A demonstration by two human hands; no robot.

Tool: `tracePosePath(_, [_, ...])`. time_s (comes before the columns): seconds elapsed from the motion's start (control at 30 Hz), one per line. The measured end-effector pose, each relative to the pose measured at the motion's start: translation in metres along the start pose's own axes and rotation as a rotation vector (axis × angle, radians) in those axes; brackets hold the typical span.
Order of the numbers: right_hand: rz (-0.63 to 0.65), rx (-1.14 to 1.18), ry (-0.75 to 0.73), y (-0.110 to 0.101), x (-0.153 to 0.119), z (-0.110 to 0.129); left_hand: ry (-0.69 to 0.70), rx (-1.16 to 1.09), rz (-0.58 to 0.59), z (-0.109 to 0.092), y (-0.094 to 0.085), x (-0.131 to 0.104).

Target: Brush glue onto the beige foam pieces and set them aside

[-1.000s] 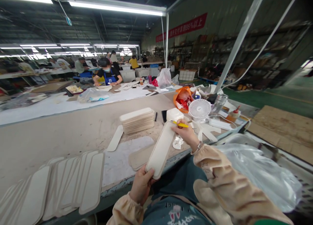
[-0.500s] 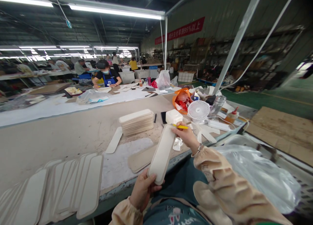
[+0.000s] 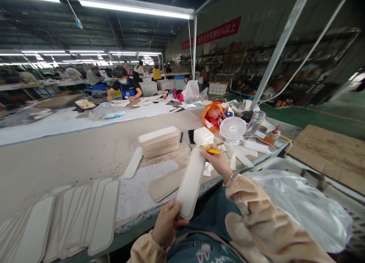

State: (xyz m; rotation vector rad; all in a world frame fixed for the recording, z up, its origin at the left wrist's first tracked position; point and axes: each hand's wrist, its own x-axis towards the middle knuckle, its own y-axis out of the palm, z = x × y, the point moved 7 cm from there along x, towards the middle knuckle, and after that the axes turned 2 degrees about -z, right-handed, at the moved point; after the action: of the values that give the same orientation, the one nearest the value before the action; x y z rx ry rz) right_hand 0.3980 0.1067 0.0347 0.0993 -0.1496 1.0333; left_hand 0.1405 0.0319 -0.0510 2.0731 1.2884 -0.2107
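A long pale panel with rounded ends and a beige border (image 3: pixel 190 183) is held tilted over the table's front edge. My left hand (image 3: pixel 168 222) is closed on its near end, thumb on top and fingers beneath. At the far end, my right hand (image 3: pixel 217 159) grips a slim yellow tool (image 3: pixel 211 150), its fingers also touching the panel's corner. What kind of tool it is I cannot make out. Beneath and left of the held panel, similar beige pieces (image 3: pixel 162 187) lie on the table. A neat stack of such panels (image 3: pixel 159 143) stands farther back, with a single panel (image 3: pixel 133 163) beside it.
Several panels (image 3: pixel 102 217) lie overlapped at the front left. A white fan (image 3: pixel 233 129), a white box (image 3: pixel 203 136), an orange bag (image 3: pixel 212 116) and a glue bottle (image 3: pixel 272 135) crowd the right. Clear plastic (image 3: pixel 302 206) covers a crate beside me. A co-worker (image 3: pixel 127 86) sits across.
The held panel and both hands have shifted very slightly, with the panel's near end a little lower and to the right. My grip looks the same.
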Motion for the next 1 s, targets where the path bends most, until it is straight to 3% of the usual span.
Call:
tracePosePath(0.23, [0.035,0.058,0.099,0.003,-0.004,-0.007,-0.015,-0.02,0.013,0.005,-0.003,0.001])
tracePosePath(0.6, [-0.003,0.022,0.074,0.006,-0.006,-0.018,-0.021,0.023,0.081,0.011,-0.005,0.003])
tracePosePath(0.8, [0.085,0.082,0.2,0.017,-0.012,-0.033,-0.017,0.03,0.057,0.013,-0.008,0.005])
tracePosePath(1.0, [0.075,0.116,0.205,0.021,-0.018,-0.033,-0.015,0.033,0.033,0.013,-0.009,0.007])
